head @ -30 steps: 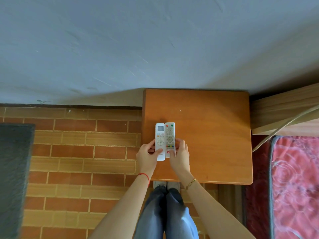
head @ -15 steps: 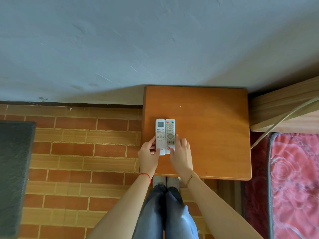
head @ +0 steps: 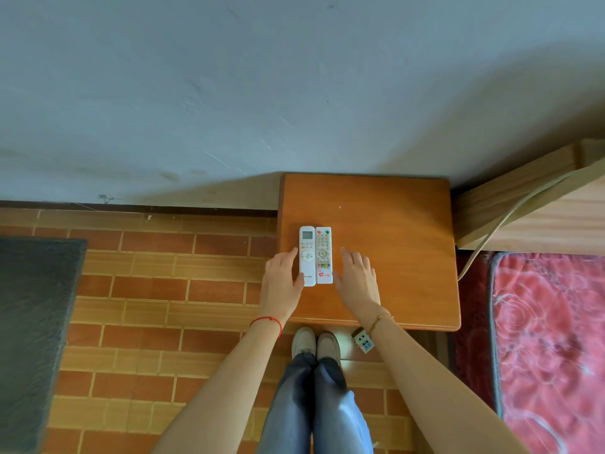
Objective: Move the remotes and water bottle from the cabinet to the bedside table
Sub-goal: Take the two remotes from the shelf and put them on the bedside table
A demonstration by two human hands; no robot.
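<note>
Remotes lie side by side and touching on the left part of the orange bedside table (head: 393, 231), long axes pointing toward the wall: a white remote with a small screen (head: 307, 255) on the left and a white remote with coloured buttons (head: 323, 255) on the right. The left hand (head: 282, 280) sits flat just beside the screen remote, fingers straight, its thumb at or very near that remote's lower edge, gripping nothing. The right hand (head: 357, 276) lies just beside the button remote, fingers spread and straight, likewise holding nothing. Both remotes look like light, rigid plastic shells with smooth sides, so they should lift easily but could slide on the polished wood; a pinch across the narrow width at mid-length, clear of the buttons, seems the safest hold. No water bottle shows in this view, so that part of the job appears to remain. A power strip (head: 363, 340) lies on the floor by the shoes.
</note>
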